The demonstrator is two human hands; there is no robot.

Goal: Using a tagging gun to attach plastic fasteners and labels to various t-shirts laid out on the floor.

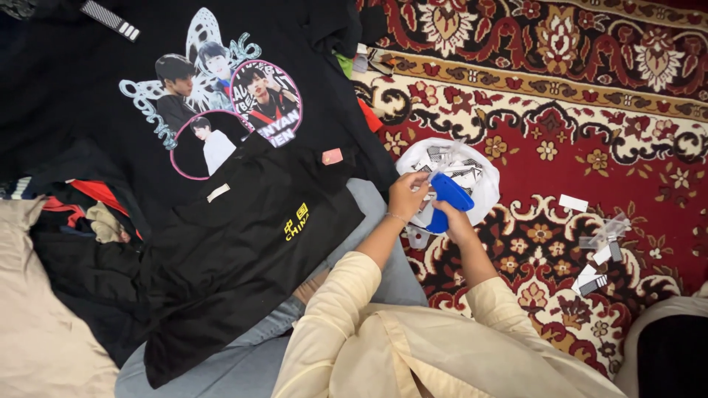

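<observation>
I see my right hand with fingers closed around the blue plastic tagging gun, held over the white plastic bag of tags. My left hand pinches a tag beside the gun, feeding it.

White plastic bag of black-and-white tags, just beyond the hands. Loose white and striped tags on the carpet, right of the hands. Small pink label and white label on black garments, left of hands.
</observation>
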